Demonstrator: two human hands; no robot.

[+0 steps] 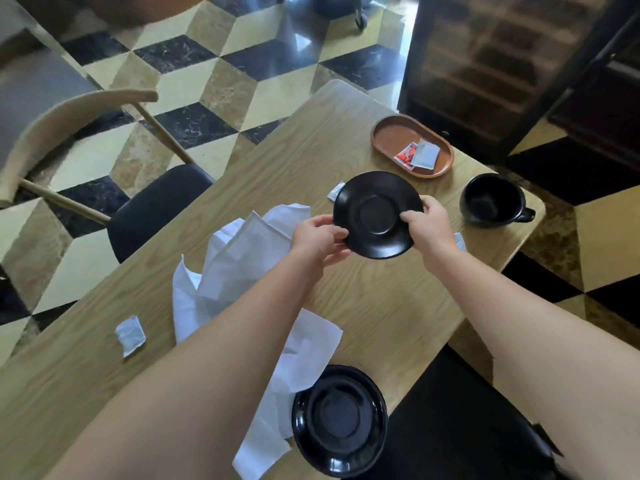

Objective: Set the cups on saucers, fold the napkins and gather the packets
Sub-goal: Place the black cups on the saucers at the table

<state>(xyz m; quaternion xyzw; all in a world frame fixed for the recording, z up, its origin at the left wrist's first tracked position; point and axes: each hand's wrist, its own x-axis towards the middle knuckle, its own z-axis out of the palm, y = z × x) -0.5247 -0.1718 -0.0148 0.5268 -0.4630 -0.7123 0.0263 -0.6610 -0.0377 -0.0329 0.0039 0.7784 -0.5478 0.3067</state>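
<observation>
Holding 1 black saucer (377, 216) above the wooden table (363, 306), left hand (317, 242) and right hand (427, 225) pinching opposite rims, black cup (493, 200) near table's corner, rumpled napkins (242, 258) at left.

A wooden table (363, 306) with a pale grain spreads beneath both hands. Left of the left hand stands a chair (104, 188) with a curved wooden back and dark seat. Beyond the right hand, a dark cabinet (502, 64) rises from the cube-patterned marble floor (214, 81).
</observation>
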